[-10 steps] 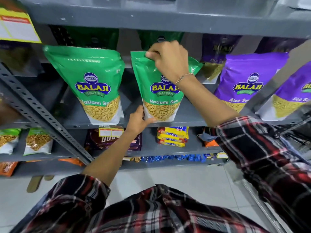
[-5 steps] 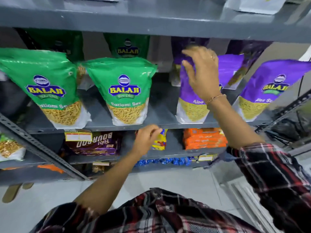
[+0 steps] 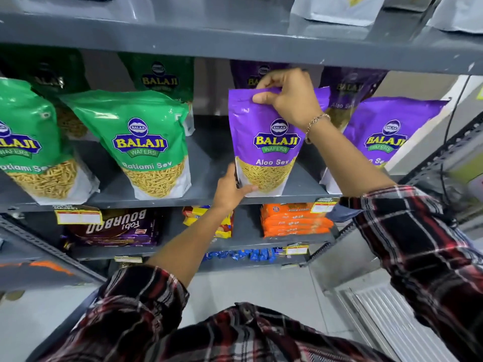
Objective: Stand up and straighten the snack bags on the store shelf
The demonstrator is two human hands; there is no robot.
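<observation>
Right hand [image 3: 287, 100] hides purple bag [image 3: 251, 126] top, left hand [image 3: 231, 190] its lower corner.

Your right hand [image 3: 290, 100] is raised high, fingers curled over and thumb pinching the top edge of the purple bag [image 3: 264, 121]. Your left hand [image 3: 230, 190] reaches up lower down, thumb and fingers gripping its bottom corner.
</observation>
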